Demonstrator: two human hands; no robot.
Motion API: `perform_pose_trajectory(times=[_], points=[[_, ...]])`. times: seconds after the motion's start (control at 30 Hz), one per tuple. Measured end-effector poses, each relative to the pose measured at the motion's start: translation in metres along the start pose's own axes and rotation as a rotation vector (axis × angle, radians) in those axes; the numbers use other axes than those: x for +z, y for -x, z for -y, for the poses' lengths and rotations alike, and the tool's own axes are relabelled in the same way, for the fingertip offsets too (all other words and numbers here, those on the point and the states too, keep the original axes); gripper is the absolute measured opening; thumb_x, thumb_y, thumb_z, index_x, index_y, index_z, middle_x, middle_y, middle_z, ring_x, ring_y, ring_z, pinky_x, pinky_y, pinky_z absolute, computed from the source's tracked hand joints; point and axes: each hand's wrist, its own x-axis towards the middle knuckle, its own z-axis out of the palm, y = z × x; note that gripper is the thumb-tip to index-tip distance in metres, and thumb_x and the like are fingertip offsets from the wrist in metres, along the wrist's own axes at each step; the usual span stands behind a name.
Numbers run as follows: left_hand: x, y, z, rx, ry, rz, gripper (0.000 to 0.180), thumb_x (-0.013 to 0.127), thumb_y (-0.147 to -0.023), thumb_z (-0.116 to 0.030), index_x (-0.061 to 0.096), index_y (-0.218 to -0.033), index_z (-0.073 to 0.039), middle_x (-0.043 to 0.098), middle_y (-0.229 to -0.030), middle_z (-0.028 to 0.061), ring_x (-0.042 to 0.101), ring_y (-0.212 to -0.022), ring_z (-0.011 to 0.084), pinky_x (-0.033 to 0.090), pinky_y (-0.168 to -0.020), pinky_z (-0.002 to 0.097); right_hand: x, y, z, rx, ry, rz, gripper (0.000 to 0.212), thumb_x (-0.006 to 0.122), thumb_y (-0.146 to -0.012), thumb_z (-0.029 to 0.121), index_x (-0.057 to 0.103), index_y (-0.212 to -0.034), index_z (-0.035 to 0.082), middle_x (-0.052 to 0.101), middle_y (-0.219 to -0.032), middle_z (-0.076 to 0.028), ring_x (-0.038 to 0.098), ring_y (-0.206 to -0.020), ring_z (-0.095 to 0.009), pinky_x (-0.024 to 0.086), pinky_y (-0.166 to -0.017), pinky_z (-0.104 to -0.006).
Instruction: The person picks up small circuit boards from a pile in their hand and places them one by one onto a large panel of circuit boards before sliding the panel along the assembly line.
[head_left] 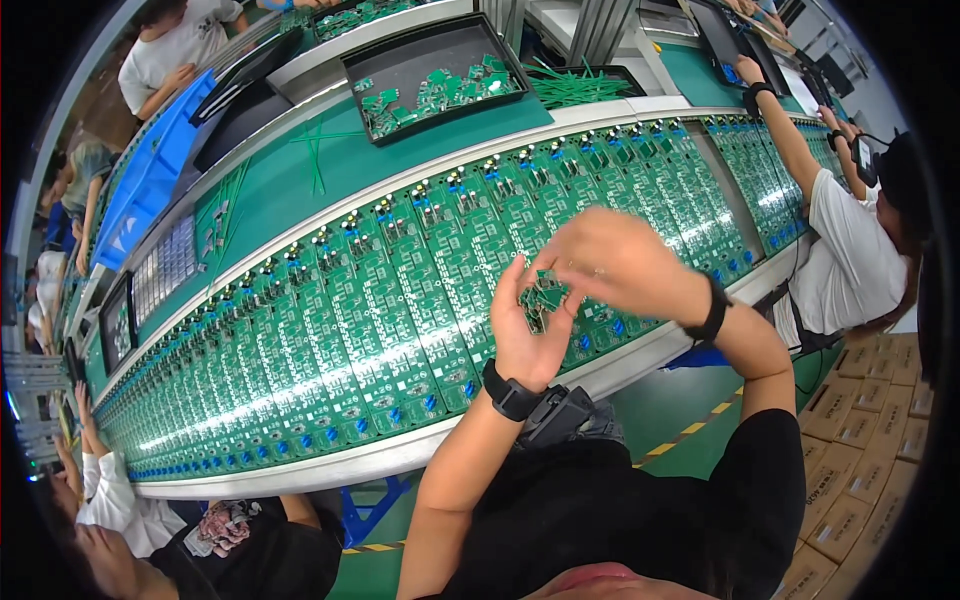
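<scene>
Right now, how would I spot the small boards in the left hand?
Find the long row of green boards. Over its right half, your left hand cups the small boards. Unlike the row's flat boards, these are bunched together in the hand.

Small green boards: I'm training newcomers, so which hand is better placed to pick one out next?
Probably the right hand: it reaches in over the small green boards, while the left hand is occupied cupping them. Blur hides whether the right already grips one.
</scene>
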Motion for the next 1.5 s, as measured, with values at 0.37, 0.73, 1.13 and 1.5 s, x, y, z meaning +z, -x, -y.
perform_pose_trajectory(times=[0.37,0.73,1.13,1.5], points=[[-0.009,-0.005,-0.002,-0.133,-0.016,0.288,0.03,0.047,-0.087,-0.031,0.052,-0.102,-0.006,0.053,-0.106,0.006,0.05,-0.1,0.0175,0.039,-0.089,0.0323,0.016,0.008,0.016,0.067,0.029,0.081,0.026,0.06,-0.068,0.003,0.057,-0.094,0.008,0.056,-0.094,-0.004,0.056,-0.083,-0.023,0.047,-0.069,-0.0334],[-0.008,-0.007,-0.001,-0.068,-0.052,0.277,0.042,0.042,-0.088,-0.03,0.05,-0.116,0.0,0.049,-0.123,0.0102,0.046,-0.109,0.0171,0.036,-0.093,0.0329,0.008,0.009,0.018,0.112,-0.057,-0.066,0.027,0.06,-0.064,0.002,0.059,-0.09,0.009,0.055,-0.083,-0.004,0.056,-0.08,-0.023,0.046,-0.065,-0.0335],[-0.001,-0.005,-0.002,-0.066,-0.05,0.339,0.035,0.044,-0.087,-0.027,0.054,-0.104,0.001,0.053,-0.115,0.0127,0.048,-0.107,0.021,0.039,-0.09,0.0345,-0.015,0.017,0.017,0.007,0.092,-0.155,0.035,0.058,-0.065,0.003,0.062,-0.098,0.013,0.057,-0.075,-0.002,0.056,-0.078,-0.018,0.043,-0.068,-0.0299],[-0.009,-0.011,0.005,-0.132,-0.017,0.289,0.028,0.052,-0.083,-0.018,0.054,-0.101,0.002,0.055,-0.102,0.0135,0.052,-0.097,0.0251,0.046,-0.08,0.0332,-0.057,0.128,-0.225,0.874,0.022,-0.426,0.023,0.06,-0.071,0.003,0.063,-0.094,0.004,0.063,-0.078,-0.01,0.06,-0.068,-0.017,0.048,-0.062,-0.028]])
